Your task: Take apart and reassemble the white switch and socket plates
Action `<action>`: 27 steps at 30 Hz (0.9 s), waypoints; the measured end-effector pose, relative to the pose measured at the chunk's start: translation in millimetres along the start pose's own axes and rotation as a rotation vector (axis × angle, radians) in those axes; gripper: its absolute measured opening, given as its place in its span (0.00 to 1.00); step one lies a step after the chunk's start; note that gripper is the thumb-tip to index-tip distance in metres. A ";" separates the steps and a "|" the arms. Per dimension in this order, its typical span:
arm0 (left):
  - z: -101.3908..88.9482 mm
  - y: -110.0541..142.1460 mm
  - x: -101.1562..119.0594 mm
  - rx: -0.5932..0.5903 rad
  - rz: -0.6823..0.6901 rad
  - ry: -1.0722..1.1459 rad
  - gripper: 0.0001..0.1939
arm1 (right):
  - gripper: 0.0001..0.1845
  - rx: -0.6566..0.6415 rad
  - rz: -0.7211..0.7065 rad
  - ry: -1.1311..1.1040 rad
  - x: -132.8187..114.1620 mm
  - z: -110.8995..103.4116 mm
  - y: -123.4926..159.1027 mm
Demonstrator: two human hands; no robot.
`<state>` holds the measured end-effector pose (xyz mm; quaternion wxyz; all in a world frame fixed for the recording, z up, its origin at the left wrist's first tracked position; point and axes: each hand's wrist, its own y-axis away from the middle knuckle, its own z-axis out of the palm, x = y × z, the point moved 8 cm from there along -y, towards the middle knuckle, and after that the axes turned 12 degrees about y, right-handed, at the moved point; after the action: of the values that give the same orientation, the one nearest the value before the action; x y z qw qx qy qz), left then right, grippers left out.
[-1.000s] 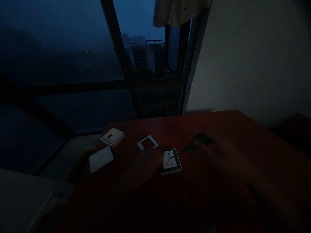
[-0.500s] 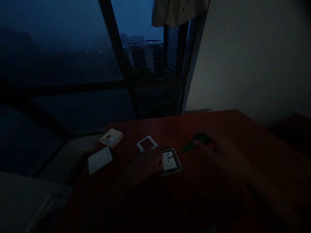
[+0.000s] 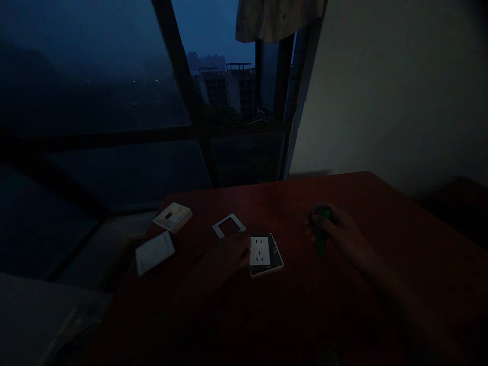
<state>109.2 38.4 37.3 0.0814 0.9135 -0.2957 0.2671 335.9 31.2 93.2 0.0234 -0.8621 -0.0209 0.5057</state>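
The room is very dark. On a reddish-brown table [image 3: 373, 203] lies a white wall socket [image 3: 264, 253] with a dark frame. My left hand [image 3: 224, 256] rests against the socket's left edge, its fingers pressed to it. To the right, my right hand [image 3: 339, 234] is closed round a green-handled screwdriver [image 3: 321, 229], which is lifted clear of the socket with its tip pointing down.
A white square frame [image 3: 229, 225] lies just behind the socket. Further left are a white switch plate [image 3: 173, 216] and a white cover plate [image 3: 154, 251] near the table's left edge. A large window stands behind and a pale wall to the right.
The screwdriver tip was on the socket face; now my right hand has drawn it away to the right. My left hand has slid forward and the socket's white face has shifted left.
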 end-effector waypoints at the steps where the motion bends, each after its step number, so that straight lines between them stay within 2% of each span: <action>1: -0.6 1.2 -0.3 0.015 0.011 0.006 0.03 | 0.14 -0.057 0.005 0.028 2.4 11.8 -1.2; 4: -6.1 4.4 2.0 0.078 0.037 0.029 0.04 | 0.14 -0.109 -0.050 0.234 4.5 41.7 -4.6; 8: -17.5 8.0 7.6 0.190 0.019 0.035 0.05 | 0.19 -0.255 -0.064 0.155 6.0 80.4 -6.1; 10: -24.3 10.2 13.1 0.256 0.030 0.055 0.05 | 0.17 -0.318 -0.041 0.112 5.0 89.9 -5.6; 13: -36.2 15.4 17.1 0.371 0.025 0.164 0.02 | 0.14 -0.366 -0.029 0.040 -2.1 89.5 -4.7; 17: -45.9 25.9 0.9 0.551 -0.141 0.492 0.07 | 0.16 -0.395 -0.012 -0.076 -12.2 79.6 -3.7; 18: -42.5 26.3 -2.6 0.546 -0.172 0.601 0.09 | 0.16 -0.386 -0.004 -0.074 -12.7 77.2 -4.0; 22: -19.0 20.2 -1.4 0.384 -0.195 0.936 0.16 | 0.18 -0.355 -0.011 -0.033 -12.2 73.6 -5.6; 27: -6.7 19.3 -3.3 0.382 -0.250 1.074 0.14 | 0.16 -0.344 -0.057 0.071 -14.6 73.3 -6.0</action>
<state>92.8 26.4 41.0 0.0846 0.6764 -0.0496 0.7300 264.7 37.7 70.6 -0.1095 -0.8699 -0.1305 0.4629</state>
